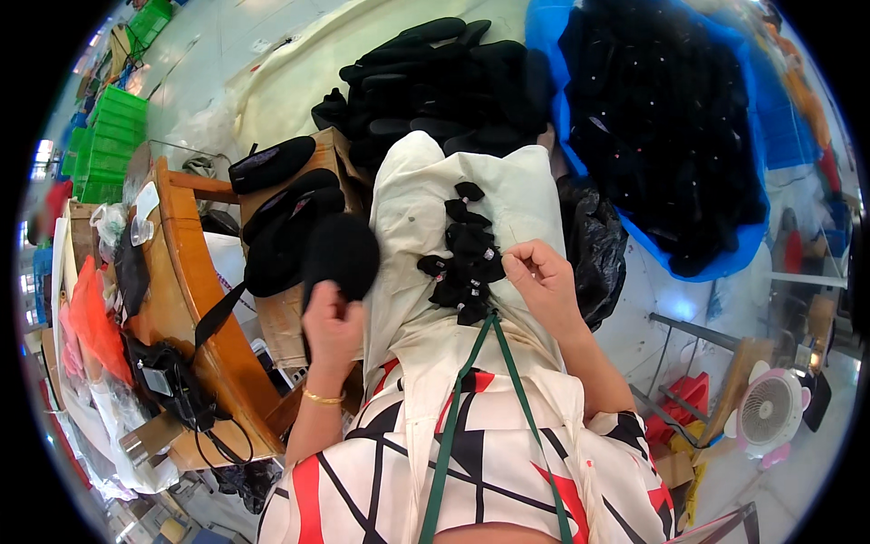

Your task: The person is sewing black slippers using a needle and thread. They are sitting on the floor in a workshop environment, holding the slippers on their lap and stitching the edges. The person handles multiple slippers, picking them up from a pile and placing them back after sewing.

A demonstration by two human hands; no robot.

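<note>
My left hand [332, 319] holds up a round black felt hat piece [341, 255] by its lower edge, over the left side of my lap. My right hand [536, 273] has its fingers pinched together just right of a string of small black bows [466, 258]. The bows lie on a cream cloth [410, 218] spread over my lap. I cannot tell whether the pinched fingers hold anything. A gold bracelet sits on my left wrist.
A cardboard box [281, 313] at my left carries stacked black hat pieces [270, 163]. More black pieces are piled ahead [426, 77]. A blue sheet [725, 236] holds a heap of dark decorated items at upper right. A wooden chair [195, 299], green crates [109, 140], a small pink fan [768, 408].
</note>
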